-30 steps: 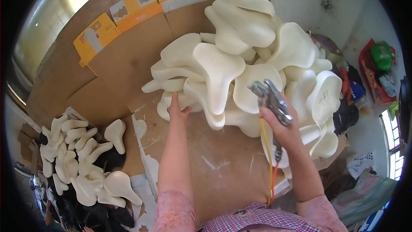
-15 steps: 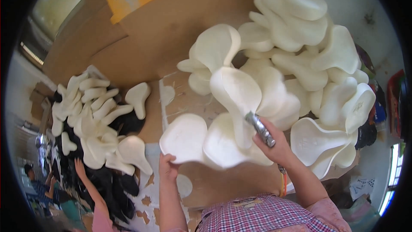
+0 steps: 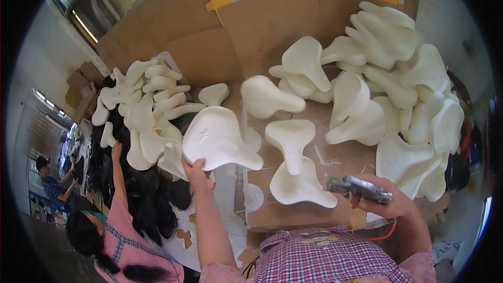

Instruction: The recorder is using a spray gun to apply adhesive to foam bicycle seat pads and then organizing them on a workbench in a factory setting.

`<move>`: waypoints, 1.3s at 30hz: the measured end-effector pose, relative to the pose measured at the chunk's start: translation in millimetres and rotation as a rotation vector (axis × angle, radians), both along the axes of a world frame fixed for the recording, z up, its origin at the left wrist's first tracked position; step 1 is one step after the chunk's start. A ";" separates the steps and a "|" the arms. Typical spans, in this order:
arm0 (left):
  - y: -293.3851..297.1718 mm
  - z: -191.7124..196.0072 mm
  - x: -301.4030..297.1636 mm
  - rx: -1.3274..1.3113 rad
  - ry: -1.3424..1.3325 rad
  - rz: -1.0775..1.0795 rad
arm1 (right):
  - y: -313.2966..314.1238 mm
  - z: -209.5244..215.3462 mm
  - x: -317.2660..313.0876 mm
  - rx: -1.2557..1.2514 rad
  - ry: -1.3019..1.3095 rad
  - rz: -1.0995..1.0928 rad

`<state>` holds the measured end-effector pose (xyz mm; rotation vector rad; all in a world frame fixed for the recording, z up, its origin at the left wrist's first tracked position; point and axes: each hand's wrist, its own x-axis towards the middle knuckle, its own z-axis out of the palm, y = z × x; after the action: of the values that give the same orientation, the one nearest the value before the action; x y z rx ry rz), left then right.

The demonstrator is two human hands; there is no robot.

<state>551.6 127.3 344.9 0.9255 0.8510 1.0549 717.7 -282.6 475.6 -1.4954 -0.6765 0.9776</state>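
My left hand (image 3: 200, 177) grips the near edge of a white foam bicycle saddle (image 3: 216, 137), its wide end left and its narrow nose pointing right. The saddle is raised beside the left heap. At the right, my right hand (image 3: 390, 199) is wrapped round a metal spray gun (image 3: 361, 186), whose greenish nozzle points left. An orange hose (image 3: 385, 232) shows below that hand. Between my hands, one foam saddle (image 3: 291, 136) overlaps another foam saddle (image 3: 298, 186) on the cardboard. A further foam saddle (image 3: 268, 98) lies just behind them.
Foam saddles (image 3: 387, 47) are piled high at the right. Another heap of foam saddles (image 3: 141, 110) lies at the left beside black covers (image 3: 149, 199). A co-worker in pink (image 3: 139, 246) reaches toward that heap. Tall cardboard (image 3: 283, 26) closes off the back.
My left hand has brought its saddle up and leftward, apart from the others. My right hand with the spray gun has drawn back to the right. The view has swung left, showing more of the co-worker.
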 end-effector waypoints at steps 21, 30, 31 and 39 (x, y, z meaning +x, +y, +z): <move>74.0 -48.8 23.7 -0.385 -0.764 0.106 | -16.3 -16.4 -0.8 -0.035 -0.077 -0.134; 78.3 -196.1 153.2 -0.725 0.104 -0.097 | 33.4 -50.5 22.7 -0.147 -0.061 -0.122; 88.7 -207.3 151.9 -0.750 -0.007 -0.129 | 48.4 -52.5 34.7 -0.147 -0.084 -0.060; 100.0 -244.7 148.6 -0.742 -0.038 -0.166 | 91.6 -76.4 69.5 -0.219 -0.011 -0.072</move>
<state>700.2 227.3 100.1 0.3358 1.0116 0.5340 787.2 -191.0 399.2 -1.7051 -0.5322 1.0139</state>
